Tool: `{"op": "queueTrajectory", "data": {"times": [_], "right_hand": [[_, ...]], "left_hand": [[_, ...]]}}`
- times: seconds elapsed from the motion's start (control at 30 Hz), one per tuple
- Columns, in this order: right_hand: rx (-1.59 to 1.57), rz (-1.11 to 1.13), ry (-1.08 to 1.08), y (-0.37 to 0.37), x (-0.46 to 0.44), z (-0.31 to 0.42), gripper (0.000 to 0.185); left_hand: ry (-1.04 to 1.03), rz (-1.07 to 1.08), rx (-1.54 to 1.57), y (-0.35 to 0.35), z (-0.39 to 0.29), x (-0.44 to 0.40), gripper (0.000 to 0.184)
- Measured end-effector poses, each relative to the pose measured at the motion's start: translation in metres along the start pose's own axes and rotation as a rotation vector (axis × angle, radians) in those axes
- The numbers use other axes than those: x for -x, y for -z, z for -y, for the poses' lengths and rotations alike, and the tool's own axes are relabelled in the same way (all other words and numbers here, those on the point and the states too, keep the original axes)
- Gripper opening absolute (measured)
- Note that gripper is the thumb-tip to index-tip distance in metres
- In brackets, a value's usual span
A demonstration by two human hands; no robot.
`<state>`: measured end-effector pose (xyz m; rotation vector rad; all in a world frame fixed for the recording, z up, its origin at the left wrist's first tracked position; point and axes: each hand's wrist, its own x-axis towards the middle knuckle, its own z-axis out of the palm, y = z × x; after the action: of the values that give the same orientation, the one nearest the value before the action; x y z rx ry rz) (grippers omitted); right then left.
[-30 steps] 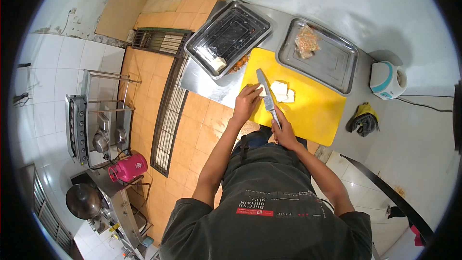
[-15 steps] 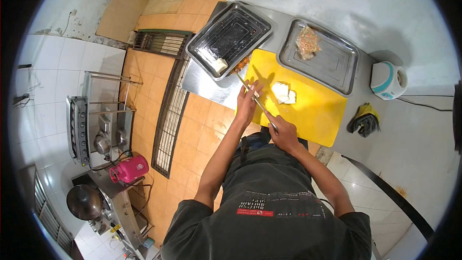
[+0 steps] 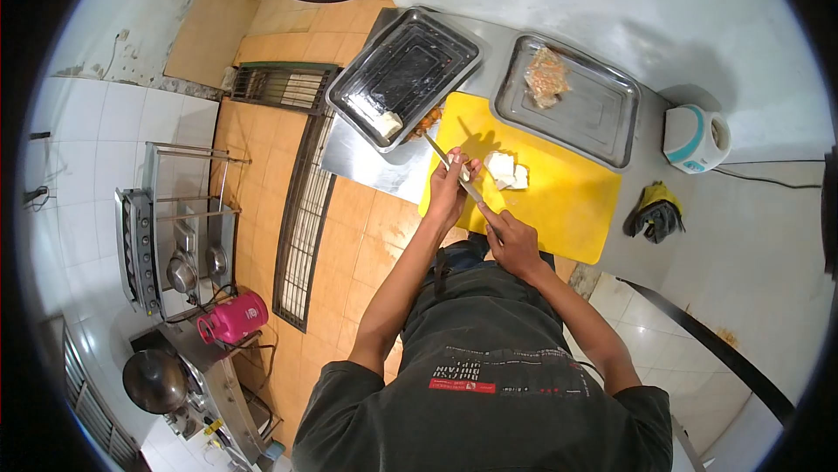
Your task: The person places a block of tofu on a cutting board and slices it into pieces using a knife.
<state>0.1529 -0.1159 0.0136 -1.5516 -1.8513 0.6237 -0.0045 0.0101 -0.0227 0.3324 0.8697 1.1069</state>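
My right hand [image 3: 513, 243] is closed round the handle of a knife [image 3: 443, 152], whose blade points up and to the left. My left hand [image 3: 452, 182] is held up over the left edge of the yellow cutting board [image 3: 559, 210], fingers curled round a small white piece [image 3: 464, 173] beside the blade. White blocks [image 3: 505, 171] lie on the board just right of my left hand. Another white block [image 3: 387, 124] sits in the near corner of the dark metal tray [image 3: 410, 70]. Orange-brown pieces [image 3: 426, 121] show between that tray and the board.
A second metal tray [image 3: 602, 114] holds a clear bag of orange-and-white food [image 3: 546, 77]. Farther right are a white and teal appliance [image 3: 697, 138] and a yellow-black cloth [image 3: 655, 213]. At the left stand a pink gas cylinder [image 3: 234, 316] and a wok [image 3: 154, 381].
The knife has come off the board and swung left to my raised left hand, which has turned over with the small white piece. The whole view has shifted slightly.
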Motion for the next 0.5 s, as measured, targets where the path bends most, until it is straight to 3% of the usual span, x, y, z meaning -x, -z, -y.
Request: {"op": "queueTrajectory", "data": {"times": [0.5], "right_hand": [[0.077, -0.059, -0.053, -0.001, 0.005, 0.001, 0.057]], "left_hand": [[0.041, -0.032, -0.035, -0.013, 0.006, -0.001, 0.025]]}}
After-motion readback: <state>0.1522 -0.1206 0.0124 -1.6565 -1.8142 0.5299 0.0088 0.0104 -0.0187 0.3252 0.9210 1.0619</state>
